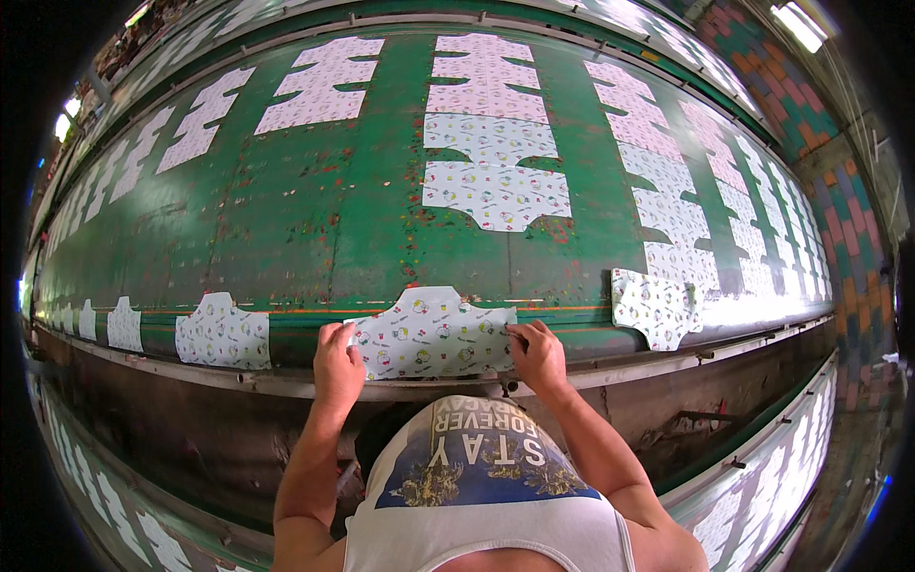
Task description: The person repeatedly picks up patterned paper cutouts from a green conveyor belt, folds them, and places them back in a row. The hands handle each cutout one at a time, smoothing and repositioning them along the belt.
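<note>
The panel (434,334) is at the near edge of the green table (367,234), between the two hands, its narrow end pointing far. The left hand (340,364) is closed on its left edge; the right hand (538,355) pinches its right edge. Handling it well probably calls for an even, light outward pull, both sides level, so that it lies flat without stretching or creasing. Gripping only the margins should spare the print. How much of its underside touches the table, I cannot tell. A left panel (224,332) and a right bundle (656,307) sit well apart.
</note>
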The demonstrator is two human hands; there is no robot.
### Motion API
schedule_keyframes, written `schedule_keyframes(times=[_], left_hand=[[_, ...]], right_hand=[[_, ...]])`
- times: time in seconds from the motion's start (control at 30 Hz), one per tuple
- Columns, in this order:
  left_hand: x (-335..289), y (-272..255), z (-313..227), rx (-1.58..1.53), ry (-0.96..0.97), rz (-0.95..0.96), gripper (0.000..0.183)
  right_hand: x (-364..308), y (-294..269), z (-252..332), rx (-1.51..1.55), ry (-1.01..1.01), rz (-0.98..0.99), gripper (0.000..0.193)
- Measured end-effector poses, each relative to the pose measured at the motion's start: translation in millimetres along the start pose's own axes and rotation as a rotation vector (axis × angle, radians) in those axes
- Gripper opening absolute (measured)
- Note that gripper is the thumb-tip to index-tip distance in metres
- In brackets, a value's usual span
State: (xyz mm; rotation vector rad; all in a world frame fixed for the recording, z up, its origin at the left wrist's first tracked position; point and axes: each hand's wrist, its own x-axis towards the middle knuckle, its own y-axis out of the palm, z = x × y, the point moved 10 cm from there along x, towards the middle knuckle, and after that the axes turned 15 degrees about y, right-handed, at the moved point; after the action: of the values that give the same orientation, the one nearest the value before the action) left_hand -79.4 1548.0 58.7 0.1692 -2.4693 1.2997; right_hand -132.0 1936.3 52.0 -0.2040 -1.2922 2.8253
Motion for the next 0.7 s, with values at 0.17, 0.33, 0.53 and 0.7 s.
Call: schedule_keyframes(times=[0.17,0.33,0.53,0.7], left_hand=[[18.9,12.3,-50.8,0.191,0.307,0.024,0.056],[33.4,84.3,-93.8,0.008,0.542,0.384,0.061],[54.8,122.1,-96.2,0.208,0.425,0.538,0.100],[60.4,137.7,-105.5,0.241,0.517,0.575,0.110]], right_hand=[[6.2,0.2,-0.3,-0.017,-0.008,-0.035,0.020],[6.7,3.5,-1.7,-0.019,0.007,-0.025,0.021],[6.2,3.9,-2.0,-0.023,0.020,-0.029,0.022],[5.6,0.8,-2.6,0.016,-0.009,-0.064,0.022]])
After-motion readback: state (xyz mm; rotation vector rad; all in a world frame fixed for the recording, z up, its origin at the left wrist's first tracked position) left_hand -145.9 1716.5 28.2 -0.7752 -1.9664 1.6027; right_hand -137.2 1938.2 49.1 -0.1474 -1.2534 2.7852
